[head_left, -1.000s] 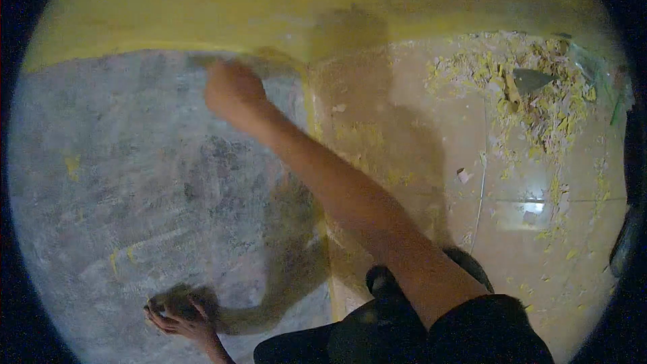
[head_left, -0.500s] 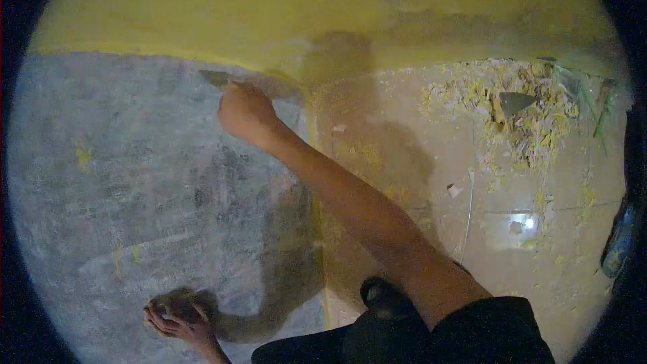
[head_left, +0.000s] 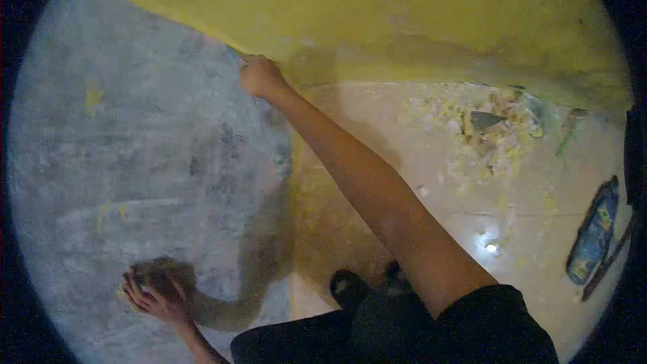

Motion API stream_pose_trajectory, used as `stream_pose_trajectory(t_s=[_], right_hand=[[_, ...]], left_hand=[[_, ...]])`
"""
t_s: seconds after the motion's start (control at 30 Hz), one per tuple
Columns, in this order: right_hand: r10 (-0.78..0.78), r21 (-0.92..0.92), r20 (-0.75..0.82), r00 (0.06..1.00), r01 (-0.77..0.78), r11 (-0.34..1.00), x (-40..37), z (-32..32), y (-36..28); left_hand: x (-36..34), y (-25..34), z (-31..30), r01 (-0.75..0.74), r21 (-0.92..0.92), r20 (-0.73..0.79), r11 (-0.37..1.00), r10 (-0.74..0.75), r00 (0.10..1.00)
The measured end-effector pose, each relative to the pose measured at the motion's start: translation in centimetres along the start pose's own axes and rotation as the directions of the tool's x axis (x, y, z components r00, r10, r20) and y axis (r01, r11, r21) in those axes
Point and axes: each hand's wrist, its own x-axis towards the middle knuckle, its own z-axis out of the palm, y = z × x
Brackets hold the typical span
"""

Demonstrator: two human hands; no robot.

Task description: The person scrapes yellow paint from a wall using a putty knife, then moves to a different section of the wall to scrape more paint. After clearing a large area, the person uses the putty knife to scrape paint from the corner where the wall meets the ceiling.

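My right hand (head_left: 261, 77) is closed around a scraper, of which only a thin dark edge shows at the border between the grey scraped surface (head_left: 155, 141) and the yellow painted wall (head_left: 404, 7). At the lower left, my left hand (head_left: 158, 300) rests against the grey surface with its fingers spread, its shadow beside it. Several yellow paint patches (head_left: 94, 98) remain on the grey surface.
Paint flakes (head_left: 502, 152) lie heaped on the tan tiled floor (head_left: 377, 114), with a loose triangular blade (head_left: 485, 120) among them. A long blue object (head_left: 594, 236) lies at the far right. My feet show at the bottom centre.
The view has tilted and shifted. My right hand has moved along the yellow border toward the corner, and less of the scraper's blade shows. The blue object has come further into view.
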Motion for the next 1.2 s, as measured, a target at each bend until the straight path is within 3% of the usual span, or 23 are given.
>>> stream_pose_trajectory(t_s=[0.03, 0.07, 0.1, 0.13, 0.2, 0.27, 0.33, 0.37, 0.4, 0.43, 0.5, 0.57, 0.67, 0.73, 0.77, 0.8, 0.87, 0.93, 1.0, 1.07, 1.1, 1.17, 1.2], right_hand=[[0.004, -0.039, 0.024, 1.0, -0.003, 0.999, -0.2, -0.7, -0.5], [0.245, 0.07, 0.203, 0.948, -0.264, 0.962, 0.5, -1.6, -2.1], [0.445, 0.128, 0.385, 0.809, -0.524, 0.842, 0.7, -2.0, -3.0], [0.441, 0.098, 0.394, 0.806, -0.514, 0.852, 0.5, -1.7, -3.2], [0.517, 0.206, 0.437, 0.736, -0.642, 0.739, 0.2, -0.3, -3.2], [0.411, 0.1, 0.471, 0.78, -0.51, 0.854, -0.7, 1.8, -1.7], [0.301, 0.005, 0.502, 0.811, -0.351, 0.937, -1.1, 3.5, -0.2], [0.217, -0.234, 0.494, 0.842, -0.111, 0.966, -1.0, 4.2, 0.1], [0.128, -0.455, 0.499, 0.857, 0.133, 0.881, -0.9, 4.9, 0.4], [0.124, -0.474, 0.497, 0.859, 0.149, 0.868, -1.4, 5.7, 1.3], [0.11, 0.1, 0.213, 0.971, -0.133, 0.986, -3.0, 6.8, 2.8], [0.125, 0.085, 0.194, 0.973, -0.144, 0.986, -3.2, 6.9, 3.4], [0.246, 0.089, 0.173, 0.954, -0.263, 0.961, -5.5, 6.4, 0.5], [0.147, -0.133, -0.201, 0.969, -0.175, 0.976, -6.5, 7.2, 0.3], [0.155, -0.13, -0.208, 0.966, -0.184, 0.974, -6.4, 6.8, 0.1], [0.249, 0.03, -0.107, 0.963, -0.247, 0.969, -6.5, 6.2, 0.0], [0.327, 0.187, 0.032, 0.945, -0.327, 0.927, -6.8, 4.7, -1.6], [0.25, 0.39, 0.22, 0.943, -0.32, 0.863, -7.2, 2.6, -3.5], [0.236, 0.335, 0.216, 0.947, -0.299, 0.894, -7.3, 3.0, -1.3], [0.024, 0.041, 0.17, 0.985, -0.031, 0.999, -7.7, 2.7, -0.2], [-0.147, -0.034, 0.038, 0.988, 0.149, 0.988, -7.3, 3.0, 0.2], [-0.177, 0.0, -0.003, 0.984, 0.177, 0.984, -6.8, 3.2, 1.1], [-0.196, 0.012, -0.058, 0.979, 0.197, 0.98, -6.5, 3.2, 1.0]], left_hand=[[-0.5, 0.3, 0.4, 0.016, -0.038, 0.021, 0.999, -0.015, 1.0], [-0.4, 1.0, 0.9, 0.078, -0.12, -0.029, 0.99, -0.083, 0.996], [-0.2, 1.9, 1.5, 0.136, -0.195, -0.076, 0.971, -0.153, 0.985], [0.4, 3.2, 2.1, 0.164, -0.21, -0.062, 0.964, -0.181, 0.982], [3.3, 6.4, 2.8, 0.064, -0.548, -0.094, 0.834, -0.138, 0.986], [7.1, 10.2, 1.9, 0.161, -0.842, 0.101, 0.515, -0.144, 0.984], [9.1, 14.2, 4.2, 0.327, -0.933, 0.287, 0.152, -0.233, 0.929], [9.9, 15.9, 6.1, 0.431, -0.902, 0.422, 0.003, -0.197, 0.885], [11.0, 17.3, 8.1, 0.518, -0.843, 0.536, -0.146, -0.134, 0.834], [12.4, 19.2, 9.5, 0.518, -0.824, 0.557, -0.228, -0.164, 0.814], [15.2, 21.0, 11.2, 0.494, -0.798, 0.576, -0.343, -0.197, 0.793], [17.7, 21.5, 12.4, 0.698, -0.314, 0.805, -0.644, 0.21, 0.555], [19.3, 23.0, 14.7, 0.697, -0.425, 0.744, -0.578, 0.216, 0.633], [19.3, 23.4, 16.7, 0.687, -0.538, 0.669, -0.489, 0.249, 0.7], [19.1, 23.6, 17.4, 0.652, -0.618, 0.612, -0.44, 0.252, 0.75], [19.2, 24.0, 17.5, 0.658, -0.612, 0.619, -0.438, 0.252, 0.744], [19.9, 24.4, 17.7, 0.678, -0.722, 0.67, -0.14, 0.101, 0.735], [21.2, 24.4, 18.3, 0.731, -0.662, 0.703, -0.165, 0.2, 0.682], [22.6, 24.1, 18.3, 0.774, -0.603, 0.719, -0.195, 0.287, 0.633], [23.5, 23.5, 17.8, 0.708, -0.704, 0.689, -0.045, 0.199, 0.697], [24.2, 23.9, 18.3, 0.718, -0.695, 0.702, -0.033, 0.184, 0.688], [25.1, 25.1, 19.3, 0.479, -0.832, 0.546, 0.278, 0.265, 0.795], [25.0, 25.2, 19.6, 0.489, -0.82, 0.562, 0.298, 0.253, 0.788]])
